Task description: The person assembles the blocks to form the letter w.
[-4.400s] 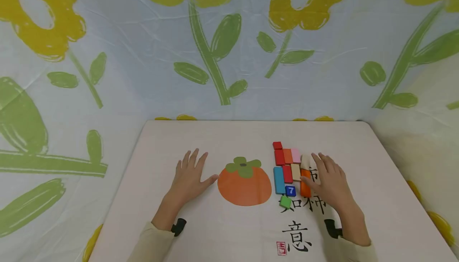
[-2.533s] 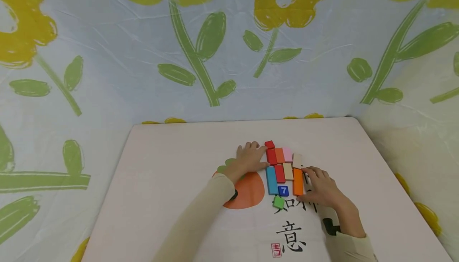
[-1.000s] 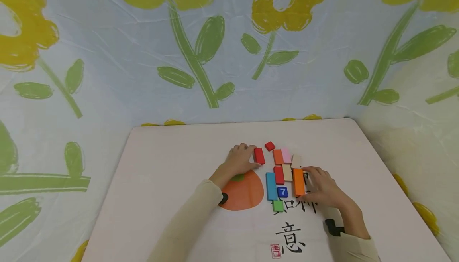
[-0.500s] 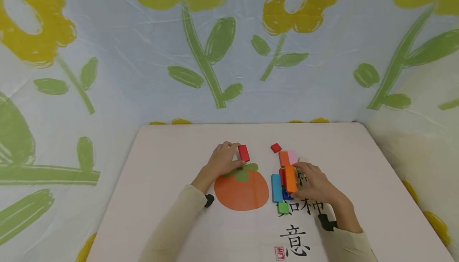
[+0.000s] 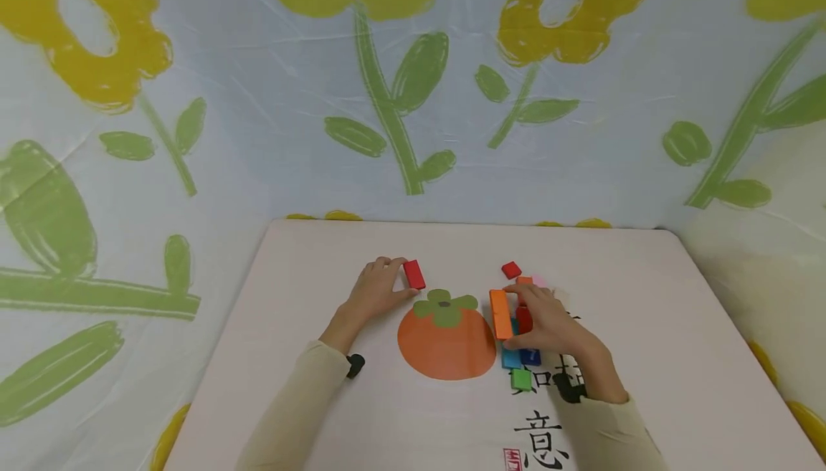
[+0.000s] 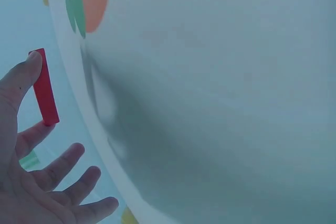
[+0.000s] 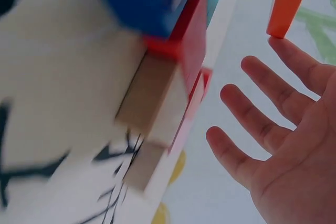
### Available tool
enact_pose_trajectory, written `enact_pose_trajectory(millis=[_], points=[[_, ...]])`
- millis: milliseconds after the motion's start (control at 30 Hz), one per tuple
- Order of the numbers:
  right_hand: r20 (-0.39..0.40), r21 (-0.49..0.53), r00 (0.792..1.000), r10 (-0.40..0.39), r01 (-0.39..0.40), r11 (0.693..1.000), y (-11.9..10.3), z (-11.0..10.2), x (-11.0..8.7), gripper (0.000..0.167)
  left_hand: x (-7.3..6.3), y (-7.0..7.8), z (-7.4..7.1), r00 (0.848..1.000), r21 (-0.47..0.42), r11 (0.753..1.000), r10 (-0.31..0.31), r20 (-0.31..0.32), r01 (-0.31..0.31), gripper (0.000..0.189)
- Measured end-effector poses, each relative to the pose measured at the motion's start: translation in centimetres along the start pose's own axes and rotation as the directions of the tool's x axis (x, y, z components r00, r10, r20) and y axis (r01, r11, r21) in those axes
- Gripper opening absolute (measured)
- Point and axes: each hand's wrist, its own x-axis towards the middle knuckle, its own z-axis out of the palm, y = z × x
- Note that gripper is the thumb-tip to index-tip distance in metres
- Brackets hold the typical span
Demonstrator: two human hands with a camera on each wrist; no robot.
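At the left of the table my left hand point(image 5: 373, 288) pinches a red block point(image 5: 414, 274) by its two ends. The left wrist view shows that red block point(image 6: 46, 90) between thumb and index finger, the other fingers spread. My right hand point(image 5: 548, 320) pinches a long orange block point(image 5: 500, 315) end to end, raised above the group of blocks. In the right wrist view the index fingertip touches the end of the orange block point(image 7: 289, 3); the thumb is out of view. Under the right hand lie a light blue block point(image 5: 510, 358), a dark blue block point(image 5: 530, 357) and a red block point(image 5: 524, 319), partly hidden.
A green block point(image 5: 521, 380) lies in front of the group, a small red block point(image 5: 511, 270) behind it. A pink block point(image 5: 538, 282) and wooden blocks point(image 7: 147, 93) are there too. The tabletop point(image 5: 323, 414) bears a printed persimmon point(image 5: 447, 342) and black characters point(image 5: 540, 442).
My left hand has taken the red block from the group and carried it left. My right hand has lifted the orange block and moved it left over the other blocks.
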Motion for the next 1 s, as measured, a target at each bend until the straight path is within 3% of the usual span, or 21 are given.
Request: enact_pose_trajectory(millis=[333,467,767,1000], points=[[0.044,0.063,0.994,-0.097,0.094,0.994,-1.8,1.4,2.9,0.086,-2.1,-3.8,-0.7,0.997,-0.015,0.998,-0.056,-0.058,0.055,0.071],[0.065,0.066,0.993,-0.096,0.091,0.994,-3.0,2.0,4.1,0.088,-2.8,-5.2,-1.0,0.994,-0.032,0.997,-0.079,-0.077,0.077,0.072],[0.125,0.161,0.984,-0.128,0.107,0.981,-4.8,4.0,7.2,0.091,-4.0,-7.7,-1.5,0.988,-0.060,0.989,-0.137,-0.073,0.133,0.070],[0.149,0.174,0.975,-0.167,0.140,0.975,-5.9,5.7,9.1,0.092,-5.2,-9.3,-2.0,0.982,-0.068,0.983,-0.173,-0.070,0.168,0.071]])
